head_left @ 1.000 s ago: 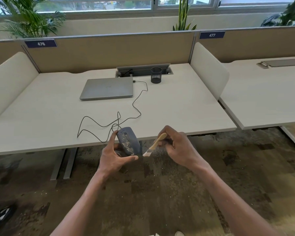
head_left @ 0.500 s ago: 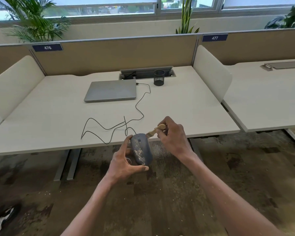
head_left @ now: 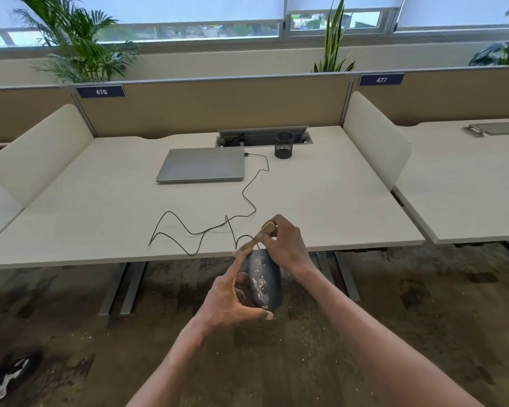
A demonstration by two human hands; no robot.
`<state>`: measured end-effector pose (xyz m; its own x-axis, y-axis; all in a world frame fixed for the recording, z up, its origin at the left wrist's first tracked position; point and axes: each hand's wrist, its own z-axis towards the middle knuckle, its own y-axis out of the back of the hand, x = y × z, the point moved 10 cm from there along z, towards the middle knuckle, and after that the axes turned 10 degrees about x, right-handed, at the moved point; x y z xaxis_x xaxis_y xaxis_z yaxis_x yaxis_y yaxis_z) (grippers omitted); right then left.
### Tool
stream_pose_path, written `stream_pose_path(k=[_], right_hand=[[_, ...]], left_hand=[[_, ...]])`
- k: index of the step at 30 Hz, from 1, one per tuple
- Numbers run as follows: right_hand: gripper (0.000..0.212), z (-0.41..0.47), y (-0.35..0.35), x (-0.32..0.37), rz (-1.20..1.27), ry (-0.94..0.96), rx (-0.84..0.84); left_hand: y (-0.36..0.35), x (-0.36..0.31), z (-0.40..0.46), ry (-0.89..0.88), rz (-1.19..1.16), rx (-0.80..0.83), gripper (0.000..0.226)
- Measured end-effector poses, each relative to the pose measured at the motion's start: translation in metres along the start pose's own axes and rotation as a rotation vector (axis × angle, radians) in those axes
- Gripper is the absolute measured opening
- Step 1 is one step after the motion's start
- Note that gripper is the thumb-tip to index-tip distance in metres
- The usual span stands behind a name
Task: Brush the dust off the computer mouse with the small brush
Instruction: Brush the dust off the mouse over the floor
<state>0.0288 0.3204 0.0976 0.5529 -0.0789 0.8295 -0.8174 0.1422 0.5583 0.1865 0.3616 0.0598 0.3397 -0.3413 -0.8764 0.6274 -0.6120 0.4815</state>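
Note:
My left hand (head_left: 228, 301) holds a dark blue-grey computer mouse (head_left: 264, 279) in the air just in front of the desk's near edge, thumb under its rear and fingers along its left side. White dust specks cover the mouse's back. My right hand (head_left: 285, 245) grips a small brush (head_left: 257, 237) by its wooden handle; the bristle end points down-left and touches the front end of the mouse. The mouse's black cable (head_left: 206, 230) loops over the desk.
On the white desk (head_left: 100, 218) lie a closed grey laptop (head_left: 202, 165) and a black mesh pen cup (head_left: 284, 144) near a cable tray. White side dividers stand at both desk ends. A second desk lies to the right. Dark patterned carpet below holds white specks.
The brush has gone from the rear right side of the mouse up to its front end. My left hand has turned the mouse so it stands more lengthwise. The camera has tilted.

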Motion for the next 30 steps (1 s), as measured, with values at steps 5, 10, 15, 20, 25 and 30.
stream_pose_path(k=[5,10,15,20,25,30], right_hand=[[0.009,0.001,-0.005,-0.001,0.018,0.011,0.000],[0.008,0.002,-0.001,-0.007,0.038,-0.024,-0.041],[0.013,0.001,0.009,-0.019,0.005,-0.103,-0.124],[0.016,-0.003,0.012,-0.026,-0.022,-0.157,-0.206],[0.017,-0.008,0.011,-0.025,-0.056,-0.201,-0.274],[0.010,-0.012,0.010,-0.026,-0.045,-0.250,-0.319]], left_hand=[[0.003,0.002,0.002,0.014,-0.037,-0.004,0.130],[-0.002,0.011,0.000,0.040,-0.176,-0.023,0.130],[-0.005,0.018,-0.009,0.080,-0.326,-0.133,0.101],[-0.018,0.020,-0.021,0.092,-0.367,-0.233,0.093],[-0.023,0.011,-0.030,0.080,-0.290,-0.393,0.105],[-0.016,0.006,-0.037,0.081,-0.216,-0.563,0.102]])
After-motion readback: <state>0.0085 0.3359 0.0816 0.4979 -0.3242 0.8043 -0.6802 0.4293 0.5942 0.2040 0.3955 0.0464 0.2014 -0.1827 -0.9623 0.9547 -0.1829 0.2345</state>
